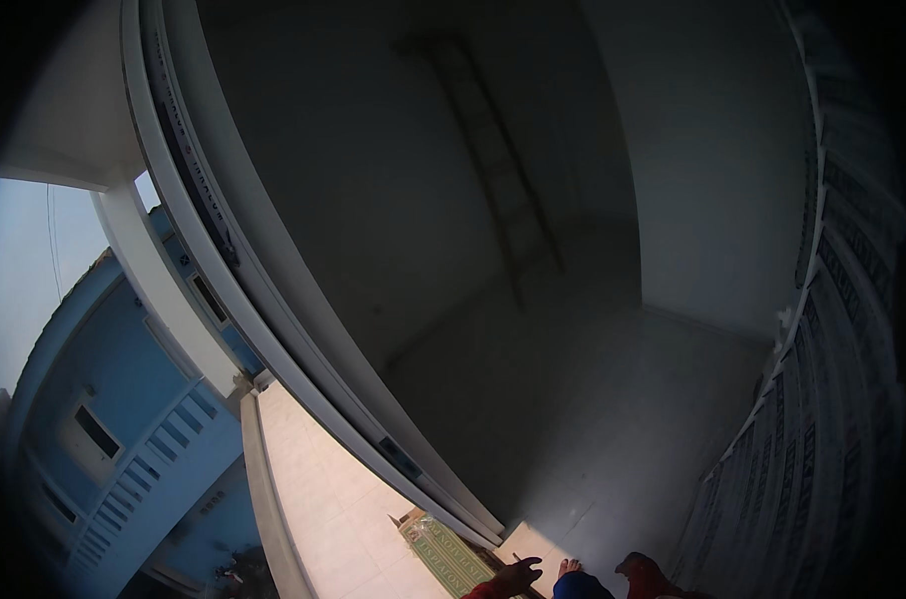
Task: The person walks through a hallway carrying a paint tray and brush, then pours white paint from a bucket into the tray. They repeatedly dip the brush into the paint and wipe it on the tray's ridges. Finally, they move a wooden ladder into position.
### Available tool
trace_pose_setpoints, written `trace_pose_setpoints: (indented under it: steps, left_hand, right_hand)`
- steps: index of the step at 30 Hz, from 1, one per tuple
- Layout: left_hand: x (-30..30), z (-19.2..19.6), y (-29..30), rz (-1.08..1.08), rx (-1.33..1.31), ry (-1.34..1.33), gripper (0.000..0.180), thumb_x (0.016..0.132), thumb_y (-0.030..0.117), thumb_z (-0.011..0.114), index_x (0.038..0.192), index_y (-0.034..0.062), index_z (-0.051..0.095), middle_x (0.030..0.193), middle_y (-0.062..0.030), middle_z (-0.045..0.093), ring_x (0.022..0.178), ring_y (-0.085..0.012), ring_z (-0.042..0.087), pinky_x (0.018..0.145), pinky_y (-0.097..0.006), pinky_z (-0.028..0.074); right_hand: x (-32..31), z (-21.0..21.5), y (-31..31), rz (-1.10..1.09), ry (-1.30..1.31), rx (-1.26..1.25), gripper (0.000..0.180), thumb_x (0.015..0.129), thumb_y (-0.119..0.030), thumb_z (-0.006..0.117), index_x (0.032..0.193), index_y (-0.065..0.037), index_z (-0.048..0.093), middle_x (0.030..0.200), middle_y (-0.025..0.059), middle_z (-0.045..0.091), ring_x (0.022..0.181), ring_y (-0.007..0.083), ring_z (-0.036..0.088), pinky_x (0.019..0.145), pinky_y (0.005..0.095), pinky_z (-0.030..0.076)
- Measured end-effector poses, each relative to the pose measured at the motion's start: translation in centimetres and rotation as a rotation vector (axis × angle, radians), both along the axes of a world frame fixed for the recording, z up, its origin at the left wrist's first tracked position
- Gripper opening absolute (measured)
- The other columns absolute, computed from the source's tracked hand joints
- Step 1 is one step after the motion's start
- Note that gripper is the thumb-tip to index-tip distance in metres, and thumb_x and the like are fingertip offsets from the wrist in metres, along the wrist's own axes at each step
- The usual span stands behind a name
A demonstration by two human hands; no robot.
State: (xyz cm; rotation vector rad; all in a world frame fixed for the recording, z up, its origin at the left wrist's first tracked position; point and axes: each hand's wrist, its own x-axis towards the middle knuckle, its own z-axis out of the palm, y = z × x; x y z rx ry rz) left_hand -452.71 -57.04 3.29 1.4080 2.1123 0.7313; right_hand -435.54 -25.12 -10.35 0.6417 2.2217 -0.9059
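Observation:
My left hand (518, 577) reaches in at the bottom of the view from a red sleeve, its fingers apart and nothing plainly in them. It is nearest to a long green and brown cardboard box (443, 559) lying on the pale tiles beside the door frame. Further right, my right hand (641, 571) shows as a dark, reddish shape at the lower edge; shadow hides how its fingers lie. Between the hands appear a bare foot (570, 566) and blue trousers (583, 586). A white door frame (303, 354) with a printed strip rises past the box.
Beyond the doorway lies a dim room with a wooden ladder (498, 170) leaning on its wall. A panel covered in printed film (822, 409) stands at the right. On the left, a sunlit tiled balcony (323, 489) has a low wall (273, 509), facing a blue building (104, 389).

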Motion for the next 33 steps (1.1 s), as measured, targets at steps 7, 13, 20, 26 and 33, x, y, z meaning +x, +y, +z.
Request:
trace_pose_setpoints:
  steps: [7, 13, 20, 26, 33]
  left_hand:
    - [-17.8, 7.0, 9.5, 0.386, -0.229, -0.286, 0.044, 0.09, 0.031, 0.058, 0.125, 0.0052, 0.054, 0.096, -0.0152, 0.068, 0.082, -0.0239, 0.067, 0.074, -0.036, 0.052]
    - [-35.8, -3.6, 14.9, 0.742, -0.15, -0.279, 0.041, 0.083, 0.033, 0.056, 0.111, 0.0049, 0.064, 0.11, -0.0203, 0.065, 0.105, -0.0331, 0.061, 0.092, -0.041, 0.047]
    - [-52.2, -3.9, 28.8, 0.595, -0.656, -0.157, 0.042, 0.081, 0.03, 0.055, 0.11, 0.0016, 0.064, 0.117, -0.0205, 0.062, 0.11, -0.035, 0.058, 0.096, -0.042, 0.045]
    - [-68.3, -2.7, 44.1, 0.469, -0.407, -0.256, 0.047, 0.086, 0.038, 0.056, 0.117, 0.0027, 0.06, 0.106, -0.0155, 0.067, 0.094, -0.0278, 0.066, 0.085, -0.039, 0.05]
    - [-85.5, -1.7, 60.7, 0.472, -0.217, -0.344, 0.047, 0.09, 0.035, 0.055, 0.123, 0.0015, 0.055, 0.099, -0.0132, 0.068, 0.087, -0.0207, 0.067, 0.075, -0.034, 0.053]
  right_hand:
    - [-24.5, 16.9, 11.6, -0.537, 0.596, -0.151, 0.038, 0.078, -0.031, 0.066, 0.103, -0.003, 0.066, 0.103, 0.0137, 0.068, 0.097, 0.0272, 0.064, 0.086, 0.0351, 0.05]
    - [-39.9, 32.7, 17.4, -0.406, 0.682, -0.502, 0.039, 0.085, -0.029, 0.058, 0.114, -0.003, 0.06, 0.088, 0.0076, 0.067, 0.079, 0.0153, 0.065, 0.071, 0.0283, 0.05]
    - [-46.6, 20.0, 33.0, -0.462, 0.325, 0.12, 0.041, 0.082, -0.036, 0.064, 0.115, -0.011, 0.063, 0.105, 0.0137, 0.068, 0.102, 0.0297, 0.063, 0.09, 0.0386, 0.049]
    - [-40.9, 9.5, 43.1, -0.452, -0.351, 0.057, 0.041, 0.08, -0.043, 0.064, 0.103, -0.009, 0.069, 0.112, 0.0138, 0.065, 0.107, 0.031, 0.06, 0.091, 0.0409, 0.048]
    - [-59.9, 9.7, 56.7, -0.667, -0.261, -0.062, 0.04, 0.079, -0.035, 0.064, 0.107, -0.007, 0.067, 0.11, 0.0155, 0.066, 0.107, 0.031, 0.06, 0.092, 0.0397, 0.048]
